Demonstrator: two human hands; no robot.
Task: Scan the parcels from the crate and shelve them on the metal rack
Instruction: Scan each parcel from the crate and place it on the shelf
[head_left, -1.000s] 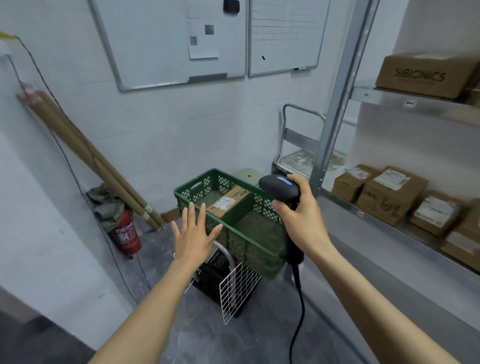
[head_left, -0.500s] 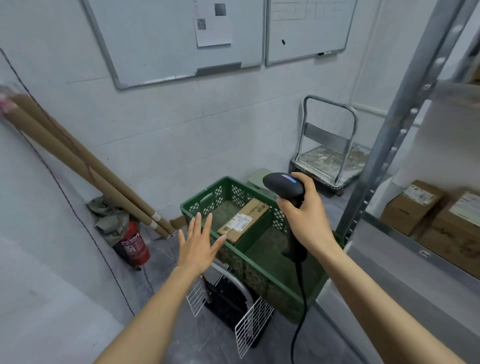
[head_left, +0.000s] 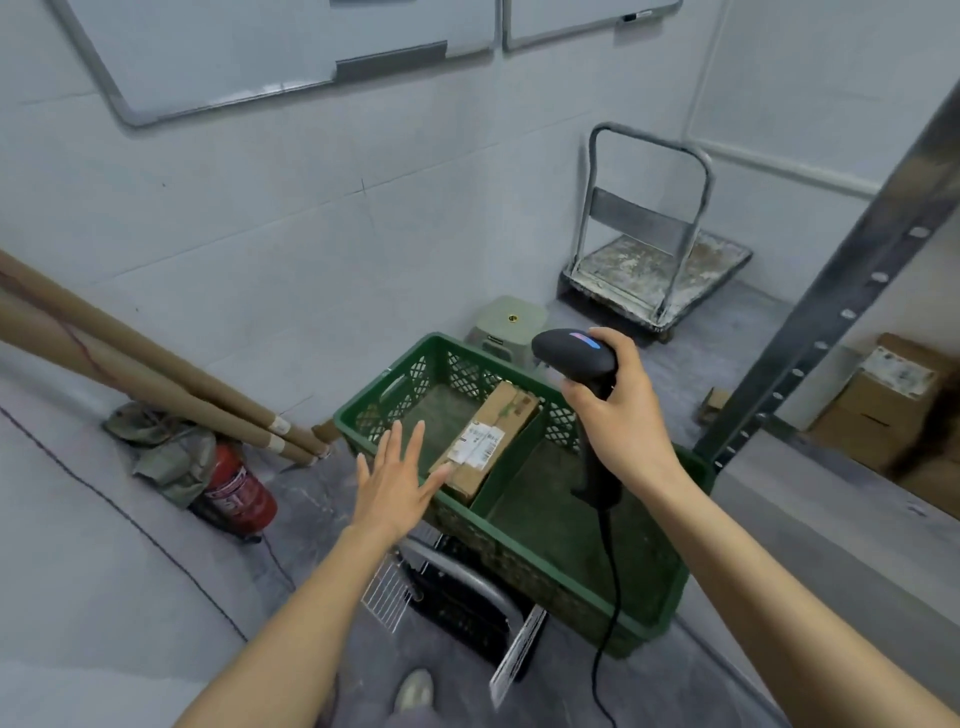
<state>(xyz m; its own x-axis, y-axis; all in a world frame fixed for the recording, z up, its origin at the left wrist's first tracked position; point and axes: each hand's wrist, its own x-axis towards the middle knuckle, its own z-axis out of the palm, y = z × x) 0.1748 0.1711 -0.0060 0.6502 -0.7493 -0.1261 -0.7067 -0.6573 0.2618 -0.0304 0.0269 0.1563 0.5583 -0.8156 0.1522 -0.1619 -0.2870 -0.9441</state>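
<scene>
Left hand (head_left: 395, 483), fingers spread, now nearer the lone parcel (head_left: 488, 441) in the green crate (head_left: 545, 564); right hand (head_left: 623, 415) grips the barcode scanner (head_left: 574, 353); pickup likely next.

L hand (head_left: 397, 486) hung flat, fingers spread, over near-left rim of green crate (head_left: 524, 551); R hand (head_left: 621, 415) gripped black scanner (head_left: 574, 353) above it. One labelled parcel (head_left: 488, 441) lay inside, left compartment.

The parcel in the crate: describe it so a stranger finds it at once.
Start at the green crate on the floor, split by a divider. In its left compartment lies one brown cardboard parcel, lying along the divider. Unlike the boxes on the rack at right, it is the only one in the crate, white barcode label up.
</scene>
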